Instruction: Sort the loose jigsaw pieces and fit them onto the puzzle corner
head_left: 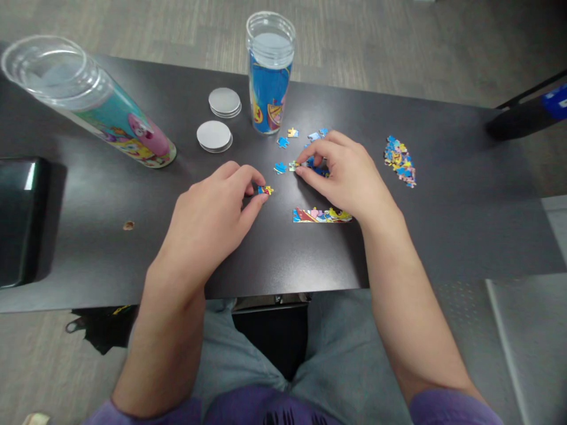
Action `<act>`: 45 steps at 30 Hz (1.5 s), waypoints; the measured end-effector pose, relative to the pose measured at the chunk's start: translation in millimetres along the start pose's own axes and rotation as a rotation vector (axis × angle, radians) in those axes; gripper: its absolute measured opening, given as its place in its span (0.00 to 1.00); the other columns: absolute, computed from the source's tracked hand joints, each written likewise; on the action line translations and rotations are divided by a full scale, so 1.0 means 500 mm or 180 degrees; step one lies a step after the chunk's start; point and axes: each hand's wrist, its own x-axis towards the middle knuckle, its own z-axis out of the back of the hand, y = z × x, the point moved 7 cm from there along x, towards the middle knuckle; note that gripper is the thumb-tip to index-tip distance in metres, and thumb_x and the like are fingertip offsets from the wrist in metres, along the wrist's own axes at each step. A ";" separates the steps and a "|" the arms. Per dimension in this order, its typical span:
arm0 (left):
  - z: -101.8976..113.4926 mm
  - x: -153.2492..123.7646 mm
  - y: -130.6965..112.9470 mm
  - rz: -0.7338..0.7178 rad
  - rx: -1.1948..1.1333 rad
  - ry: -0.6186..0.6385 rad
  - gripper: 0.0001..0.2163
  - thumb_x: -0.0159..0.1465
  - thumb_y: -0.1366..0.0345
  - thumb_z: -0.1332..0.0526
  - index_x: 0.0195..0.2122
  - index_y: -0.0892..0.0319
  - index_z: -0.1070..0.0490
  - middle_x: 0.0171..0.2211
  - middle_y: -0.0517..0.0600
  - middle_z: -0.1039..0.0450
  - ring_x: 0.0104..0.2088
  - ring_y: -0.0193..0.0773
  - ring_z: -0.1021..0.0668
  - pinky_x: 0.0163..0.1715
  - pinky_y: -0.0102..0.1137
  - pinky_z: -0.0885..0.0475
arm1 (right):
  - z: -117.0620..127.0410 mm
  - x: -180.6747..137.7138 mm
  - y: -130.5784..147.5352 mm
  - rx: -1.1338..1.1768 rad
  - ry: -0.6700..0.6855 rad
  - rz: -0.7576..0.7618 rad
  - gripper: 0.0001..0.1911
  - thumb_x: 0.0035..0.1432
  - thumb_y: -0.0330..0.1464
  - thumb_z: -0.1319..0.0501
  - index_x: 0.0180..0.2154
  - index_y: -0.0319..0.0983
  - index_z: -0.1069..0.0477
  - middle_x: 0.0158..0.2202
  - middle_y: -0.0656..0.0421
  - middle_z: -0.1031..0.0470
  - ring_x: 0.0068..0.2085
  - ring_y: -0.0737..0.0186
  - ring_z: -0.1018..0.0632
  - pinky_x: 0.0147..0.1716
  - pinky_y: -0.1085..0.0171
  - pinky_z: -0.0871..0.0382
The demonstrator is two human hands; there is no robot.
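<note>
Between the thumb and forefinger of my left hand (210,215) is a small red, yellow and blue jigsaw piece (266,190). My right hand (343,168) pinches a pale jigsaw piece (292,167) just above or on the table; its contact cannot be made out. Loose blue pieces lie near those fingertips, one blue piece (279,169) to their left and a yellowish piece (293,133) farther back. Some pieces are partly hidden under my right hand. Nearer to me lies a joined strip of puzzle pieces (321,216), its right end close to my right wrist.
A pile of jigsaw pieces (400,161) lies to the right. Behind my hands stand a blue picture tube (271,88) and a larger teal and pink tube (133,127). White round lids (214,135) sit between them. A black glossy object (22,221) is at the left edge.
</note>
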 end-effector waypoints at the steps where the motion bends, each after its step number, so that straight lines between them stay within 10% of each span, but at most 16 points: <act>1: 0.000 -0.001 0.000 -0.0005 0.0004 -0.0001 0.16 0.88 0.56 0.38 0.68 0.49 0.14 0.61 0.55 0.13 0.49 0.56 0.13 0.47 0.45 0.21 | 0.006 -0.001 -0.005 0.0033 -0.0042 -0.0040 0.04 0.82 0.41 0.28 0.51 0.56 0.11 0.53 0.52 0.13 0.54 0.34 0.15 0.64 0.31 0.19; 13: -0.002 0.002 0.007 -0.0070 0.0065 -0.0040 0.17 0.88 0.56 0.41 0.65 0.48 0.12 0.59 0.57 0.14 0.48 0.57 0.13 0.47 0.46 0.18 | 0.087 -0.029 -0.118 0.0146 -0.0605 -0.0297 0.07 0.80 0.43 0.24 0.47 0.49 0.12 0.44 0.53 0.15 0.40 0.47 0.20 0.50 0.45 0.21; 26: -0.002 0.003 0.016 -0.0063 -0.0002 -0.0011 0.19 0.86 0.51 0.44 0.63 0.46 0.13 0.59 0.58 0.14 0.46 0.57 0.14 0.44 0.47 0.21 | 0.146 -0.065 -0.089 0.0072 -0.0309 -0.0254 0.05 0.72 0.35 0.21 0.47 0.45 0.07 0.44 0.51 0.11 0.35 0.51 0.22 0.43 0.46 0.24; 45: -0.004 -0.001 0.008 -0.0170 0.0035 -0.0175 0.18 0.88 0.54 0.44 0.61 0.48 0.13 0.57 0.58 0.14 0.44 0.57 0.15 0.41 0.47 0.27 | 0.017 -0.007 -0.050 0.0358 -0.0139 -0.0143 0.07 0.75 0.33 0.24 0.44 0.52 0.18 0.55 0.50 0.12 0.51 0.39 0.15 0.62 0.34 0.15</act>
